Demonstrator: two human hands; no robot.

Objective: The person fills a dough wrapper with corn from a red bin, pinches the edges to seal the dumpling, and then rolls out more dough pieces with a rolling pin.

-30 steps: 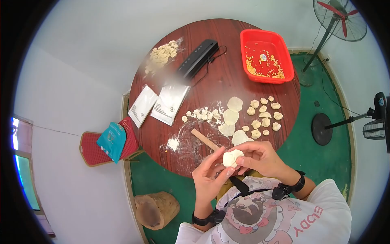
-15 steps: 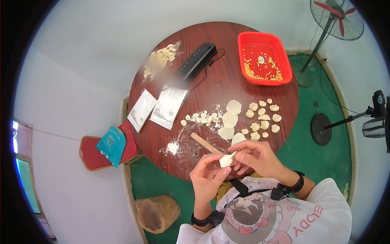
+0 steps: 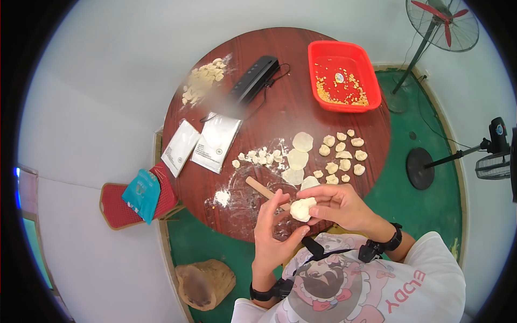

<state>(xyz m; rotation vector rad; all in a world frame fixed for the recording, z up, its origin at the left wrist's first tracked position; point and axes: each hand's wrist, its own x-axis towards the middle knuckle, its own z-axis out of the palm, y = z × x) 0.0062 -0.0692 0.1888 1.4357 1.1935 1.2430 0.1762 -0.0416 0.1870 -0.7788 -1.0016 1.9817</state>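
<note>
Both my hands hold one pale dough dumpling point(image 3: 301, 209) over the near edge of the round dark-red table point(image 3: 280, 116). My left hand point(image 3: 273, 234) cups it from below, thumb and fingers raised. My right hand point(image 3: 338, 204) pinches its right side with the fingertips. Just beyond the hands lie a wooden rolling pin point(image 3: 264, 190), flat round dough wrappers point(image 3: 297, 159) and several folded dumplings point(image 3: 342, 153).
A red tray point(image 3: 344, 75) with yellow filling sits at the far right of the table. A black sealer device point(image 3: 253, 81), two white pouches point(image 3: 215, 141), small dough lumps point(image 3: 261, 156) and a pile of pale pieces point(image 3: 202, 81) lie further left. A standing fan point(image 3: 439, 24) is at the right.
The dumpling has been turned and pinched between the hands; my left fingers now stand more upright. The view has shifted slightly, so the table sits a little further left.
</note>
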